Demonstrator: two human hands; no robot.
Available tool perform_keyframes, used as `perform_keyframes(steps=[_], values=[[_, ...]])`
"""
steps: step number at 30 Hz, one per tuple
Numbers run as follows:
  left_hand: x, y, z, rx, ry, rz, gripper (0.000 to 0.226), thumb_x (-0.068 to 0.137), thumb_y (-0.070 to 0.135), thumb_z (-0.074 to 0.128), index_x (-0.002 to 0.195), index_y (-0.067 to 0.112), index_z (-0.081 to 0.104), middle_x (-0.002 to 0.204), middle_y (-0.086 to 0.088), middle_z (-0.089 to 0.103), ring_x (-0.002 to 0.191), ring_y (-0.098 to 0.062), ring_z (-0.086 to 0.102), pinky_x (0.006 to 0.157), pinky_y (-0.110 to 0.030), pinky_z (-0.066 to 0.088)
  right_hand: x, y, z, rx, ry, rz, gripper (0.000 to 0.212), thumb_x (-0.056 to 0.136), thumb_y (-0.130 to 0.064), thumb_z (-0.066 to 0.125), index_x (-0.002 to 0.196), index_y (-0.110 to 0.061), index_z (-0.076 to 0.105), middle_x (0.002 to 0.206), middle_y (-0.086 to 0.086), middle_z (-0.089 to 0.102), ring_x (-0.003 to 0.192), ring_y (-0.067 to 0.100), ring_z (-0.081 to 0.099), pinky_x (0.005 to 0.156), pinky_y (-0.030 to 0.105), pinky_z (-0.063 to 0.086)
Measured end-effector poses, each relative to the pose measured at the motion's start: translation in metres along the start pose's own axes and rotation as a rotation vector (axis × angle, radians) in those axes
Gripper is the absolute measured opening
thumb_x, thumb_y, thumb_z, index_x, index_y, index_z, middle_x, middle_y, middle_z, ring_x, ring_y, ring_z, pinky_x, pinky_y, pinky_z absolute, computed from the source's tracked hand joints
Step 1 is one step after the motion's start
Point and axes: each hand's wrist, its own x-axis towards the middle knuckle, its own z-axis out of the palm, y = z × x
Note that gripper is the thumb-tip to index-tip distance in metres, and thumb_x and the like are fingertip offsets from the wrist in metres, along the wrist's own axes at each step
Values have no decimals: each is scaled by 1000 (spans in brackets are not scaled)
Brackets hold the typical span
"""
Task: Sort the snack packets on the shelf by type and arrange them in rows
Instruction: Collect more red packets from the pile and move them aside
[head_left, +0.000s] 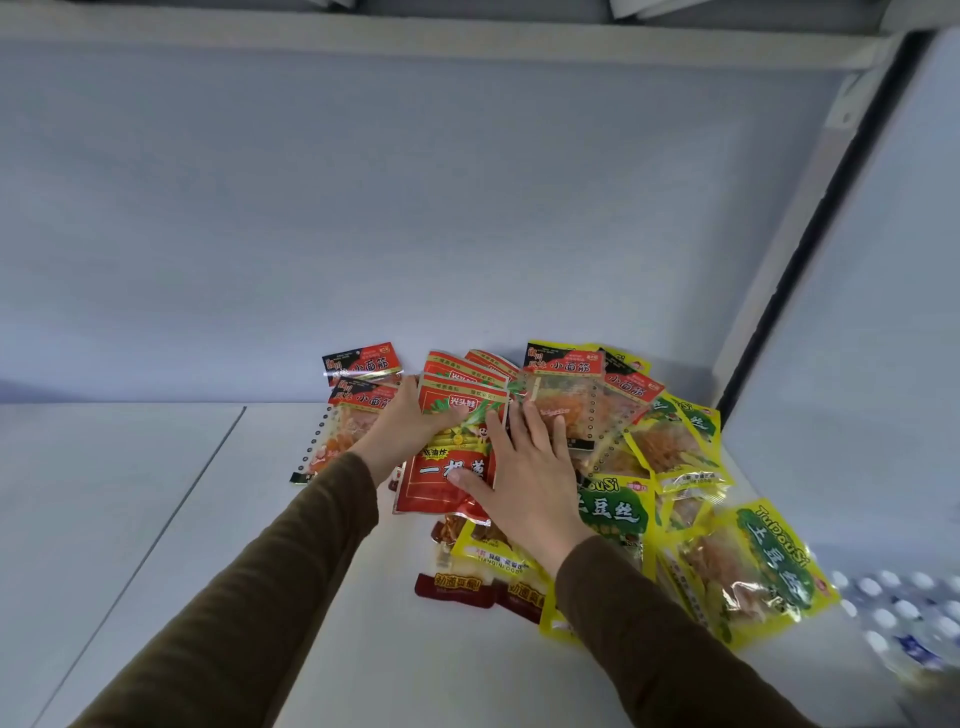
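A heap of snack packets lies on the white shelf (208, 519). In the middle is a fanned stack of red packets (441, 480). My left hand (408, 423) grips the stack's left edge, thumb on top. My right hand (524, 467) lies flat with straight, spread fingers over the stack's right side, thumb pressing the front red packet. Black-and-red topped packets (363, 366) lie to the left. Similar yellow-topped ones (566, 364) lie to the right. Yellow-green packets (763, 566) spread at the right front. Small dark red packets (452, 590) lie near the front, partly under the others.
The shelf's back wall (415, 208) rises right behind the heap. A side panel (857, 364) closes the right end. A wrapped pack of bottles (904, 613) shows at the lower right. Bare shelf surface stretches to the left and front.
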Motion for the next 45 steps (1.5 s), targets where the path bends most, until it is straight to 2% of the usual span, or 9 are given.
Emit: perform_keyframes(steps=[6, 13, 17, 22, 26, 29, 34, 40, 45], values=[[3, 3, -12, -131, -141, -185, 38, 87, 39, 79, 118, 22, 65, 98, 3, 80, 85, -24, 79, 71, -34, 62, 2, 3, 7, 23, -34, -26, 101, 84, -89, -2, 162, -25, -2, 170, 6, 11, 157, 27, -4, 124, 54, -9], [-11, -10, -15, -364, -104, -206, 53, 75, 31, 86, 122, 22, 65, 105, -3, 79, 91, -30, 78, 65, -37, 63, -1, 8, 8, 86, 10, -127, 97, 86, -89, 5, 162, -30, -6, 171, 0, 6, 156, 19, -11, 124, 55, -8], [-29, -19, -26, -521, -10, -204, 56, 75, 27, 85, 125, 17, 63, 112, -10, 77, 94, -34, 77, 67, -42, 63, 3, 12, 3, 213, 27, -40, 87, 90, -85, 2, 162, -35, -2, 170, -5, 3, 156, 16, -11, 124, 48, -8], [-52, -23, -46, -646, -3, -222, 54, 78, 32, 81, 126, 16, 63, 117, -12, 76, 94, -34, 77, 71, -44, 63, 5, -7, -22, 679, 77, 50, 77, 95, -79, 18, 156, -34, 30, 162, -10, 34, 153, 9, 20, 127, 44, 15], [-67, -21, -51, -734, -2, -226, 46, 82, 35, 76, 122, 15, 64, 110, -10, 78, 88, -30, 78, 67, -41, 63, 8, -42, -50, 1368, -217, 60, 82, 78, -83, 56, 148, -47, 34, 144, -16, 55, 127, 7, 59, 107, 40, 48], [-77, -21, -53, -805, 19, -211, 46, 88, 38, 71, 126, 13, 63, 110, -11, 77, 88, -31, 78, 68, -41, 63, 12, -57, -57, 1556, -344, 56, 76, 74, -62, 81, 136, -61, 37, 129, -19, 64, 111, 8, 69, 94, 38, 59], [-89, -25, -54, -865, 64, -204, 51, 90, 44, 72, 130, 13, 62, 119, -13, 75, 96, -34, 76, 74, -43, 63, 10, -73, -50, 1529, -284, -2, 67, 87, -36, 79, 139, -50, 40, 127, -14, 65, 108, 8, 70, 83, 30, 62], [-101, -28, -54, -870, 138, -199, 65, 85, 56, 73, 134, 16, 60, 126, -13, 72, 105, -36, 74, 82, -47, 62, 6, -86, -47, 1473, -181, 11, 56, 89, -38, 77, 136, -39, 46, 124, -13, 66, 105, 9, 71, 84, 32, 62], [-110, -29, -55, -965, 153, -220, 60, 86, 52, 71, 132, 16, 60, 121, -13, 74, 96, -33, 77, 72, -44, 63, 5, -95, -50, 1477, -121, 11, 44, 88, -39, 77, 123, -36, 51, 114, -14, 68, 100, 4, 71, 77, 26, 62]])
